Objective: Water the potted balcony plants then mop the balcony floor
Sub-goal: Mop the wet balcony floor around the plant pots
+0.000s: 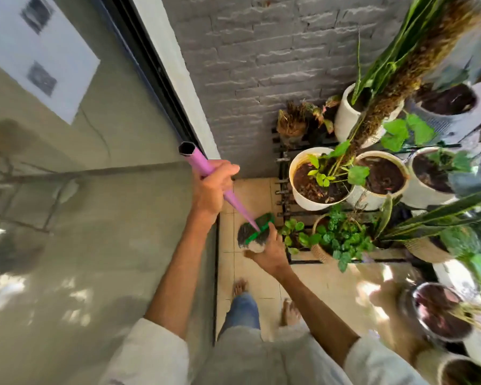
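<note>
The scene is a narrow balcony with a beige tiled floor point(261, 195), bounded at the far end by a grey brick wall point(261, 65) and on the left by a large glass door point(81, 218) in a dark frame.

The mop is held above the floor in front of the person. Its pink handle point(203, 165) runs from an open hollow end at the upper left down to the mop head point(254, 234), which consists of a green clamp and grey-white strands. The head is located beside the lower left corner of the plant rack, above the tiles.

The left hand point(211, 187) is clenched around the upper part of the pink handle, just below the open end. The right hand point(270, 251) grasps the mop head from the underside and right, with fingers against the strands and the green clamp.

The potted plants occupy a black metal rack point(282, 187) on the right. The upper level carries several white pots point(303, 195) with dark soil and green shoots. A tall white pot point(345, 115) stands behind them against the wall. The lower level carries woven baskets point(321, 252) with small round-leaved foliage and long sword-shaped leaves.

Two bare feet point(239, 287) stand on the tiles below the mop head. Blue jeans and pale rolled sleeves are visible at the bottom edge.
</note>
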A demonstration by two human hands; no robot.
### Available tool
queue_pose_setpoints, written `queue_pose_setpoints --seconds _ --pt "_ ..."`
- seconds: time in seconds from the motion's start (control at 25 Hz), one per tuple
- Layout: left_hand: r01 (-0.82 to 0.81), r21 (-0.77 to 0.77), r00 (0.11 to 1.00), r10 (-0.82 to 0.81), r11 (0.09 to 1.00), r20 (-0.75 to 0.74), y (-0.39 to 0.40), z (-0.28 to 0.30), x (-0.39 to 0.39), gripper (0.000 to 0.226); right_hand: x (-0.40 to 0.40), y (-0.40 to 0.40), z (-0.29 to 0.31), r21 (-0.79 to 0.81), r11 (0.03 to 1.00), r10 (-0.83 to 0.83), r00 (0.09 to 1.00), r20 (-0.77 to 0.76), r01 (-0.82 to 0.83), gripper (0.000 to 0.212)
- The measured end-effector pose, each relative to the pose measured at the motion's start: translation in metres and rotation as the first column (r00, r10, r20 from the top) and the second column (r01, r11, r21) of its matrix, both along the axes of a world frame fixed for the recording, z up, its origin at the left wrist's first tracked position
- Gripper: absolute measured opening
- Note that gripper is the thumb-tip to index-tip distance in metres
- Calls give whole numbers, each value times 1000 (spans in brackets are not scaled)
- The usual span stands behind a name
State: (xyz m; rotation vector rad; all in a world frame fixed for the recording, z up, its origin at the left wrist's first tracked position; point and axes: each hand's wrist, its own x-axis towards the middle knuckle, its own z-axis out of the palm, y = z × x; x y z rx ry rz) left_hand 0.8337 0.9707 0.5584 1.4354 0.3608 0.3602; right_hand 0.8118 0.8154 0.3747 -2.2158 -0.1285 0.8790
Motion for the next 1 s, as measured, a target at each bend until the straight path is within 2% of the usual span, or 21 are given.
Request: queue_pose_setpoints --seconds 0.08,0.2,0.36,0.48,0.6,0.68,0.88,1.0 --pt "-84 -30 996 84 996 -20 -6 -5 -50 42 -32 8 4 79 997 -8 998 56 4 119" --pt "-148 -6 989 148 989 -14 -26 -23 -139 41 -87 7 6 16 990 135 986 98 -137 102" --pt "-208 -38 978 207 977 -26 -30 -45 -261 38 -164 15 3 -47 966 256 966 14 -256 76" --pt "-281 -88 956 287 955 61 -36 -44 -342 37 -238 38 0 -125 944 305 952 -29 -306 59" --pt "-440 -189 878 465 878 116 -25 -20 -421 40 -310 76 10 -223 907 382 920 86 -356 44" --pt "-489 -139 849 506 861 150 -8 -14 -468 45 -346 97 16 -286 845 505 851 143 -453 41" --pt "-494 -65 859 498 867 116 1 -29 -512 43 -376 103 12 -374 758 623 764 171 -534 41" --pt "-468 -91 874 476 879 97 -6 -53 -499 46 -363 78 5 -408 751 614 776 144 -519 41"
